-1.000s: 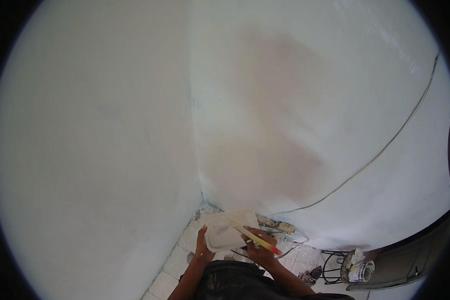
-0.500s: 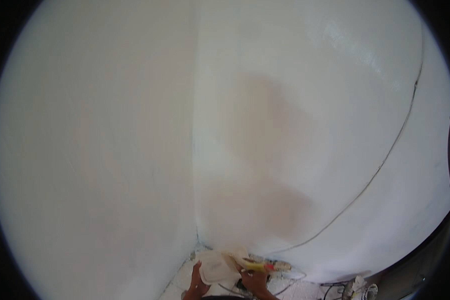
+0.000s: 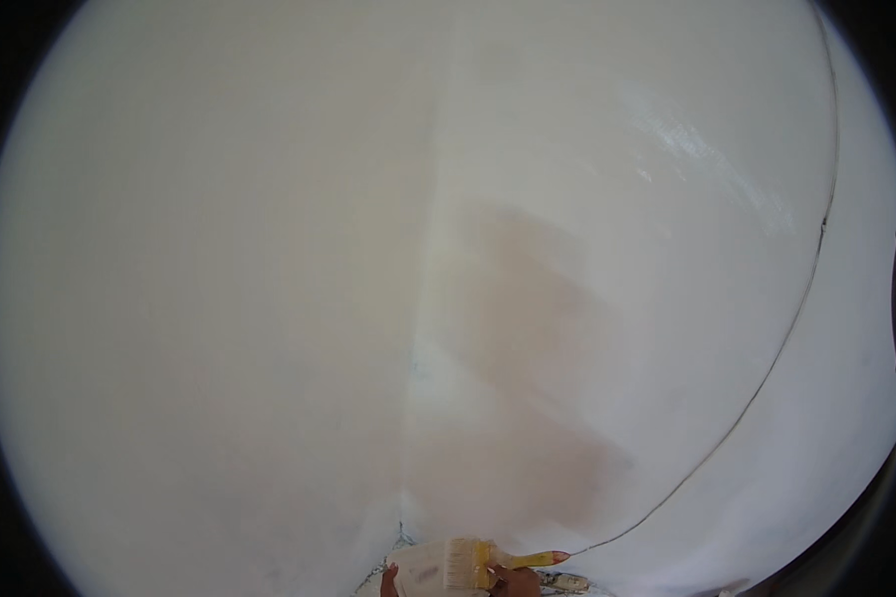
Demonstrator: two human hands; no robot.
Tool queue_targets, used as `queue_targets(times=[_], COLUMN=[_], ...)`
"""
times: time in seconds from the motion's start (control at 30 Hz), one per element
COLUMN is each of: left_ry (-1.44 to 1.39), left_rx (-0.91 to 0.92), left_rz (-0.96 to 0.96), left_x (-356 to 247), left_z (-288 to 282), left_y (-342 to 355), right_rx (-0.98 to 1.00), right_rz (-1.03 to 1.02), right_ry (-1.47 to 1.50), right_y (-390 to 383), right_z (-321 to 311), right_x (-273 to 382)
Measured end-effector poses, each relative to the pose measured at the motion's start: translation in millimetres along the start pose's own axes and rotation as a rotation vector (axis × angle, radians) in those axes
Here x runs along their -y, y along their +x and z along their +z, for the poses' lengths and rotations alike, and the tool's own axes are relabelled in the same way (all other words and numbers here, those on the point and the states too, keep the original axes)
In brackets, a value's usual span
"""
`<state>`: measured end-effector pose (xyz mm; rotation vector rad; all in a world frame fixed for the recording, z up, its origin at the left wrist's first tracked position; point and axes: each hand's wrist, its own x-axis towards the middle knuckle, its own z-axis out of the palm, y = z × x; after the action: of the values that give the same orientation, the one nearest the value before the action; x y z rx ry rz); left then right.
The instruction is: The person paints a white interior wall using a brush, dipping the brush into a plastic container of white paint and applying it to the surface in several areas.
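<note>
Nearly the whole view is filled by two white-painted walls (image 3: 219, 298) meeting in an inside corner (image 3: 418, 328) that runs down the middle of the picture. On the right-hand wall a faint brownish patch (image 3: 528, 378) shows through the white coat, and a thin dark cable (image 3: 786, 328) curves across that wall from the upper right down toward the bottom centre. At the very bottom edge sits a wide flat paintbrush with pale, paint-loaded bristles and a yellow handle tipped red (image 3: 468, 565), lying roughly level, bristles pointing left and handle pointing right, close to the foot of the corner. The right hand (image 3: 516, 581) is under the brush at the ferrule end, its grip closed around the brush's handle, though most of the hand is cut off by the frame. Only a fingertip of the left hand (image 3: 389, 579) peeks in just left of the bristles; whether its grip is spread or pressed together cannot be told.
</note>
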<state>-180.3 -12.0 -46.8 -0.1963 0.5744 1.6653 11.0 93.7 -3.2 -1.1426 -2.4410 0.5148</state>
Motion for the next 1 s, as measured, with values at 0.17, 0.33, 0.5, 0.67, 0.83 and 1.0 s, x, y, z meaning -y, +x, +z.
queue_targets(times=[0.17,0.33,0.5,0.67,0.83,1.0], left_ry=[0.102,0.195,0.175,0.058,0.064,0.088], left_rx=[-0.008,-0.030,-0.045,-0.048,-0.070,-0.091], left_rz=[0.073,0.135,0.165,0.123,0.120,0.153], left_x=[51,88,136,181,230,266], left_z=[27,51,59,56,55,48], left_y=[22,36,42,69,62,1], right_rx=[0.080,0.086,-0.116,0.009,0.080,0.163], right_rz=[0.165,0.377,0.262,0.719,0.656,0.654], right_ry=[0.496,1.128,1.175,1.743,1.801,1.870], right_y=[6,23,5,6,-18,-74], right_z=[-23,-21,-17,-86,-111,-127], right_x=[-42,-89,-147,-156,-186,-175])
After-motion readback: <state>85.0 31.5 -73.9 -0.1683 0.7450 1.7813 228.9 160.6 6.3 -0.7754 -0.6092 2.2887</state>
